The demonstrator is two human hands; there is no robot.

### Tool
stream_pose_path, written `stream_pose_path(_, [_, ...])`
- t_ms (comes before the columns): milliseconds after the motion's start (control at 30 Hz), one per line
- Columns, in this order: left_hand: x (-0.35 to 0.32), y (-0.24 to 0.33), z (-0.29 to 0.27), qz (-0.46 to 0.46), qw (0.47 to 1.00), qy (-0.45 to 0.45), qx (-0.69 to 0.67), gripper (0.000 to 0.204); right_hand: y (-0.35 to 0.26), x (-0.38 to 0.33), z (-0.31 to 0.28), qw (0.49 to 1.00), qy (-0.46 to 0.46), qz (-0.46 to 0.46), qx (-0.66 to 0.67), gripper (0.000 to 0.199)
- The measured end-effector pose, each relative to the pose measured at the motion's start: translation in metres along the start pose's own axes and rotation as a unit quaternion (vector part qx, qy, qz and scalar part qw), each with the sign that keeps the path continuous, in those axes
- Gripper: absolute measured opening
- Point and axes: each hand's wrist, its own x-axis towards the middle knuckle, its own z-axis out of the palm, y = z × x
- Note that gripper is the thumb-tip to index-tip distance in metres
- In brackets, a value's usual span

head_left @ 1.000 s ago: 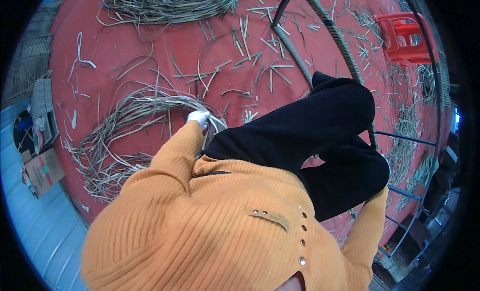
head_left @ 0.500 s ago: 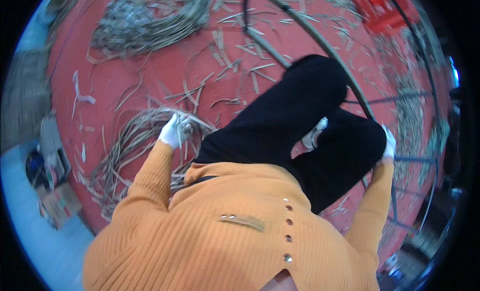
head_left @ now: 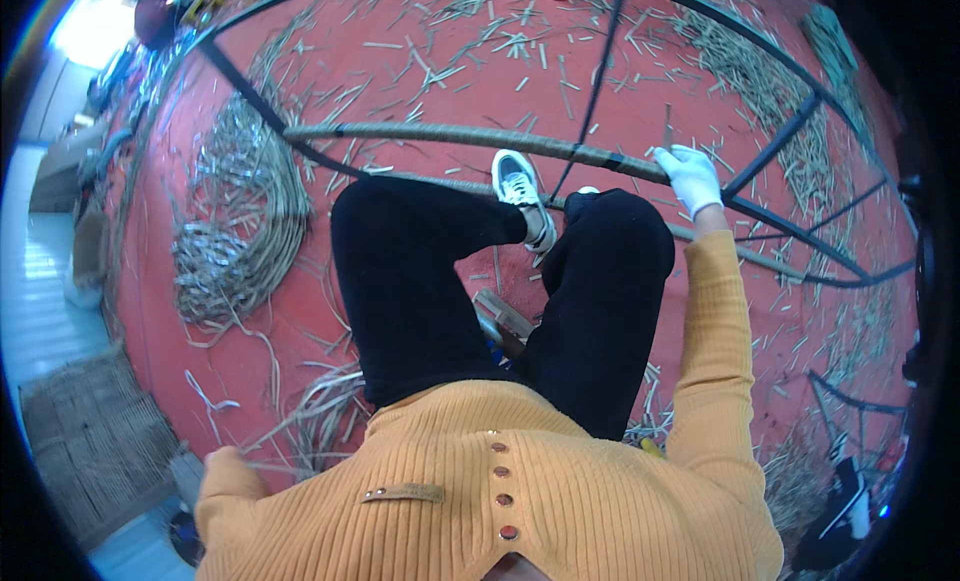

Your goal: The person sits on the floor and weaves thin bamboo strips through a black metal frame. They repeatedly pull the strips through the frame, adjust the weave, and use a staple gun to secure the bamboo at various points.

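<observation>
Since the earlier frame, my view had swung so that the red floor (head_left: 420, 91) filled the upper half, and my right hand (head_left: 693, 177) had risen from beside my knee toward 1 o'clock. That hand, in a white glove, was clenched around the wrapped rod (head_left: 470, 136), a long bar bound in pale cane that ran across the frame from 10 o'clock to 2 o'clock. The grasp sat at the rod's right end, where it met the black metal frame (head_left: 800, 111); most of the rod lay to the left of the grip. A thin strand (head_left: 668, 129) stood up just above my fingers, touching the glove.

My left hand was out of sight; only the orange sleeve (head_left: 232, 481) showed at 8 o'clock, and I could not tell what that hand was doing.

My legs in black trousers (head_left: 420, 281) were crossed at centre, with one white shoe (head_left: 520, 186) lying just below the rod. A coil of cane (head_left: 240, 241) lay at 9 o'clock, well apart from the grip. Short cane offcuts (head_left: 500, 41) were scattered over the floor at 12 o'clock.
</observation>
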Motion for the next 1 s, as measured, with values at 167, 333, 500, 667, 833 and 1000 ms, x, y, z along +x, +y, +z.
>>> stream_pose_path(167, [-0.118, -0.034, -0.347, 0.127, 0.875, 0.437, -0.168, 0.04, -0.012, -0.011, -0.005, 0.999, -0.01, 0.031, 0.005, 0.042])
stream_pose_path(333, [-0.347, 0.148, -0.619, 0.509, 0.584, 0.626, -0.086, 0.039, -0.019, -0.017, -0.01, 0.999, 0.014, 0.03, 0.009, 0.04])
stream_pose_path(500, [-0.547, 0.398, -0.652, 0.667, 0.478, 0.557, 0.132, 0.038, -0.017, -0.02, -0.005, 0.998, 0.024, 0.04, 0.04, 0.037])
stream_pose_path(667, [-0.574, 0.508, -0.609, 0.637, 0.54, 0.458, 0.305, 0.037, -0.013, -0.025, 0.004, 0.987, 0.087, -0.001, 0.138, 0.029])
stream_pose_path(833, [-0.548, 0.51, -0.575, 0.63, 0.589, 0.336, 0.379, 0.035, -0.008, -0.033, 0.005, 0.987, 0.127, -0.051, 0.083, 0.027])
stream_pose_path(1000, [-0.544, 0.521, -0.535, 0.699, 0.539, 0.279, 0.379, 0.032, -0.008, -0.053, 0.007, 0.973, 0.152, -0.093, 0.147, 0.017])
